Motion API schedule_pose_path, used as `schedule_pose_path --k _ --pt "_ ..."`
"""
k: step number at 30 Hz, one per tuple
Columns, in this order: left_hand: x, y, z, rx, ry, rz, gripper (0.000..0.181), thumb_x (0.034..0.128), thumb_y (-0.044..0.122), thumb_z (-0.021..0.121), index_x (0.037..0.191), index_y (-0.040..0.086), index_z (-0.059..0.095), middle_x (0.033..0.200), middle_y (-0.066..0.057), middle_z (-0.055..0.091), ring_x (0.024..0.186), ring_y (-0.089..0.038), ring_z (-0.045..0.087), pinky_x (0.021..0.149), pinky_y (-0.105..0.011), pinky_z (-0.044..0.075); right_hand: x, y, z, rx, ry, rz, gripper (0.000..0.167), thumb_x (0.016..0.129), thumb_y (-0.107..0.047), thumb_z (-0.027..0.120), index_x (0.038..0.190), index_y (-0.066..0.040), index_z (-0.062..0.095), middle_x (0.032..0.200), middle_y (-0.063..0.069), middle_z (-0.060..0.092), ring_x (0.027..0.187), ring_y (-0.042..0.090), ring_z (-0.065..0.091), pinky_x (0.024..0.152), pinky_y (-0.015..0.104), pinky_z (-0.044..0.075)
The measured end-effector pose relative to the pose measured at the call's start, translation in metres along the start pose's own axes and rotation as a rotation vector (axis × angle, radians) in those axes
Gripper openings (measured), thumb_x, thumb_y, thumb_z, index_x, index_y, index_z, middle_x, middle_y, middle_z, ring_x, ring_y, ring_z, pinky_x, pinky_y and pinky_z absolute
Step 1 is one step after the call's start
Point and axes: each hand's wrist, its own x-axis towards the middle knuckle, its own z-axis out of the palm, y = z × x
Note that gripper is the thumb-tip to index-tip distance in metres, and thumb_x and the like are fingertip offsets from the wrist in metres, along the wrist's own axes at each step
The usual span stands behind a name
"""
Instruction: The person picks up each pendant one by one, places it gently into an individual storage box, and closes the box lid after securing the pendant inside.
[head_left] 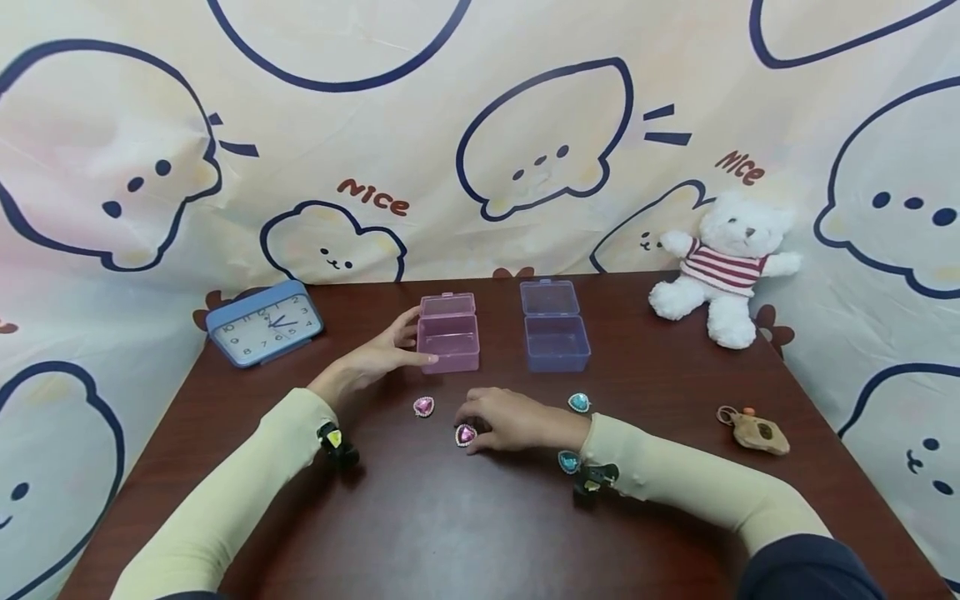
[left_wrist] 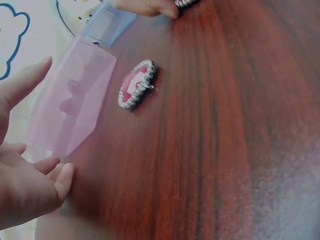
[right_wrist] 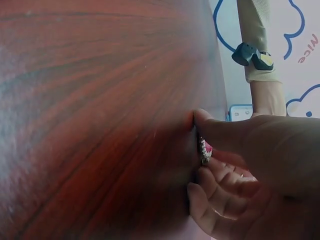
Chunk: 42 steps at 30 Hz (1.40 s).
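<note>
My left hand (head_left: 378,350) is at the left end of an open-lidded pink plastic box (head_left: 448,360), its thumb at the front and its fingers at the side. Seen from the left wrist, the thumb stands out straight and the fingers are loosely bent against the box. My right hand (head_left: 517,418) pinches a pink heart-shaped gem (head_left: 466,434) with a pearly rim, low at the tabletop, between thumb and forefinger. Another pink heart gem (head_left: 423,406) lies in front of the pink box. Two blue heart gems, one behind the right wrist (head_left: 579,402) and another before it (head_left: 569,462), lie on the table.
A blue-violet plastic box (head_left: 557,357) stands with its lid raised, right of the pink one. A blue clock (head_left: 266,323) sits at the back left, a white teddy bear (head_left: 727,267) at the back right. A beige keyring pouch (head_left: 759,433) lies on the right.
</note>
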Motion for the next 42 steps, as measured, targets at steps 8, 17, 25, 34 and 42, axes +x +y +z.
schedule_pose_path --k 8,17,25,34,42 --pt "0.005 -0.004 0.004 0.005 0.003 -0.009 0.104 0.0907 0.02 0.08 0.166 0.029 0.008 0.164 -0.017 0.032 0.151 -0.04 0.03 0.126 -0.063 0.016 -0.002 0.002 0.003 -0.065 -0.018 -0.02 0.034 0.091 -0.041 0.079 0.12 -0.024 0.076 0.103 -0.005 0.066 0.084 0.005 0.055 0.069 0.024 0.047" --pt "0.003 -0.005 0.0 0.026 0.003 0.014 0.101 0.0925 0.02 0.077 0.166 0.029 0.008 0.165 -0.017 0.029 0.151 -0.04 0.028 0.125 -0.065 0.016 -0.002 0.006 0.003 -0.109 -0.005 -0.059 0.033 0.091 -0.045 0.076 0.12 -0.028 0.075 0.112 -0.008 0.063 0.087 0.003 0.057 0.071 0.025 0.05" --pt "0.003 -0.003 0.0 0.037 0.001 0.009 0.102 0.0923 0.023 0.078 0.165 0.03 0.008 0.166 -0.016 0.029 0.152 -0.04 0.025 0.125 -0.066 0.013 -0.004 0.006 0.005 -0.297 0.038 -0.122 0.028 0.1 -0.038 0.067 0.121 -0.021 0.071 0.116 -0.004 0.063 0.093 0.007 0.067 0.072 0.03 0.059" --pt "0.002 -0.004 -0.001 0.03 0.004 0.003 0.101 0.0929 0.024 0.077 0.166 0.031 0.006 0.165 -0.016 0.029 0.153 -0.04 0.023 0.125 -0.066 0.01 -0.002 0.011 -0.008 -0.329 0.047 -0.116 0.03 0.103 -0.034 0.063 0.126 -0.017 0.068 0.112 -0.004 0.069 0.097 0.009 0.07 0.073 0.032 0.06" --pt "0.002 -0.006 -0.001 0.035 0.008 0.0 0.103 0.0926 0.024 0.077 0.166 0.031 0.005 0.166 -0.017 0.029 0.153 -0.041 0.023 0.125 -0.067 0.012 0.001 0.026 -0.016 -0.214 0.057 -0.083 0.03 0.103 -0.027 0.063 0.129 -0.013 0.066 0.114 -0.001 0.069 0.099 0.011 0.068 0.087 0.033 0.06"
